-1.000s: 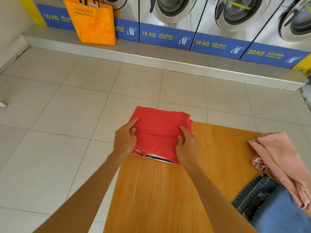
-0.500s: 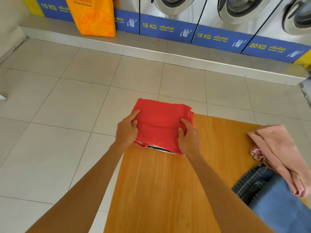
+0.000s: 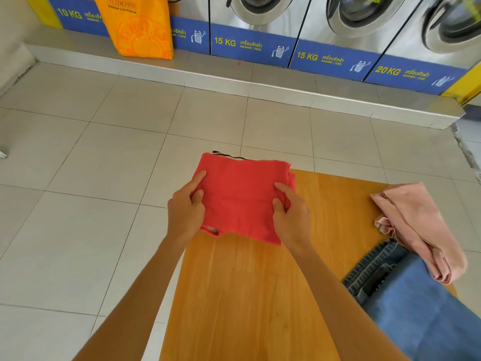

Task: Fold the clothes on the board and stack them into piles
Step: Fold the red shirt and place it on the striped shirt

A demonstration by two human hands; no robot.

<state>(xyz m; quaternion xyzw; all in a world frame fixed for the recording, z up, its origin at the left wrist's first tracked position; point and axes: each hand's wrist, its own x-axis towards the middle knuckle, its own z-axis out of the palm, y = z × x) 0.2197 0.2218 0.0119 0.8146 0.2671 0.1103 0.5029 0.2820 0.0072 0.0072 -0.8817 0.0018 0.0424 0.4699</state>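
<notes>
Red garment (image 3: 242, 199) folded, mid-frame on bench (image 3: 260, 295) far corner, long axis left-right; left hand (image 3: 186, 213) and right hand (image 3: 292, 217) fingers pinch its side edges; striped piece (image 3: 229, 155) underneath.

A pale grey tiled floor (image 3: 86, 162) fills the frame from nine o'clock to the centre. Along twelve o'clock runs a row of steel front-loading washing machines (image 3: 260, 9), their blue base panels (image 3: 250, 44) lettered in yellow: 10 KG, 15 KG twice, and 20 KG toward two o'clock. They stand on a raised grey step (image 3: 234, 79). At eleven o'clock an orange shopping bag (image 3: 138, 29) stands on that step, against the machines.
</notes>
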